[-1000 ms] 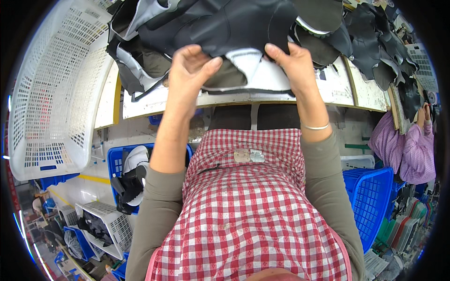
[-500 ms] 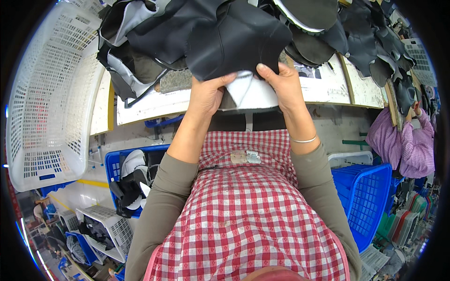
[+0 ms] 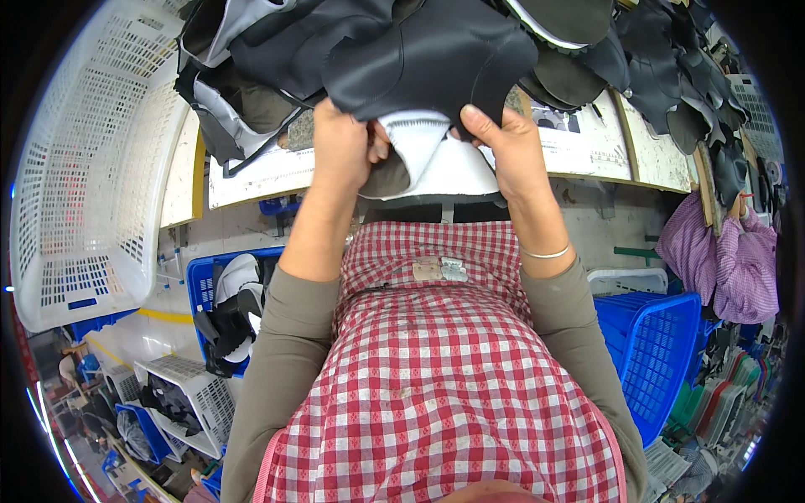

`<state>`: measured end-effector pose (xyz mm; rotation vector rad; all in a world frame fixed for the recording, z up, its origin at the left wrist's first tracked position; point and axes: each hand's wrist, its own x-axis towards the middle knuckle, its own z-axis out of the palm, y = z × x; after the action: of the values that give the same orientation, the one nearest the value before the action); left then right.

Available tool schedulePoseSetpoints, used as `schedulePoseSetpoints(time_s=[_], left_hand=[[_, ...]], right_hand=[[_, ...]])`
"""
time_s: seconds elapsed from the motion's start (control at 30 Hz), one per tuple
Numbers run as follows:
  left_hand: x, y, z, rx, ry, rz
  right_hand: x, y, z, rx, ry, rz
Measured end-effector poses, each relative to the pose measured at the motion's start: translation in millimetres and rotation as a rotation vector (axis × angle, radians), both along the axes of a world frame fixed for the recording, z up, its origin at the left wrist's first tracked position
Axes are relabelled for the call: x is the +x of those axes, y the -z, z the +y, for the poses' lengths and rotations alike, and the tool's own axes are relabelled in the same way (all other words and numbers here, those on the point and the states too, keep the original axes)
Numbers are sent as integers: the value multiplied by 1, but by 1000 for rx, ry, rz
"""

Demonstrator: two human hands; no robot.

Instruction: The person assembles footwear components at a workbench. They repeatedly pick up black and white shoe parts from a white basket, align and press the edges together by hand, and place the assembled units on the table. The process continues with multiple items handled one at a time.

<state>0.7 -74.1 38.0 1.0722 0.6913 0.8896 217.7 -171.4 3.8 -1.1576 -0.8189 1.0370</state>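
Note:
Above the table's front edge I hold a black shoe upper [image 3: 428, 63] with smooth outer panels and a stitched seam. Its white lining [image 3: 461, 170] is folded out toward me, with a dark patch of inner material at its left. At the left edge of the upper, my left hand [image 3: 340, 149] is closed with its fingers curled in. My right hand [image 3: 513, 151] pinches the opposite edge, thumb on the black face and fingers behind. Several more black shoe pieces [image 3: 289, 50] are heaped just beyond.
A large white basket [image 3: 84, 210] stands at the left end of the table [image 3: 587, 159]. Blue crates sit below on both sides, the left one [image 3: 201, 281] with black and white pieces, the right one [image 3: 650, 360] tilted. A co-worker's purple sleeve [image 3: 742, 260] shows at the right.
My left hand has shifted left and a little up, its thumb now off the front and fingers curled. The upper is spread wider and more of its lining and dark inner side shows.

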Motion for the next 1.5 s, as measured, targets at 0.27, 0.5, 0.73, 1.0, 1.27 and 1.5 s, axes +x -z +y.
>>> schedulePoseSetpoints(time_s=[0.27, 0.5, 0.73, 1.0, 1.27, 1.5], left_hand=[[-23, -74, -78, 796, 1038, 208], [7, -61, -27, 1794, 102, 529], [56, -68, -32, 2060, -151, 329], [68, -70, -24, 2028, 167, 440], [41, -40, -15, 2173, 289, 872], [22, -32, -61, 1859, 798, 1457]], right_hand=[[16, -50, 24, 196, 13, 617], [-6, -42, 8, 177, -210, 668], [-14, -61, -61, 352, -61, 43], [4, -26, -44, -43, 74, 642], [1, -29, -27, -119, 167, 658], [-7, -66, -12, 214, -27, 539]])
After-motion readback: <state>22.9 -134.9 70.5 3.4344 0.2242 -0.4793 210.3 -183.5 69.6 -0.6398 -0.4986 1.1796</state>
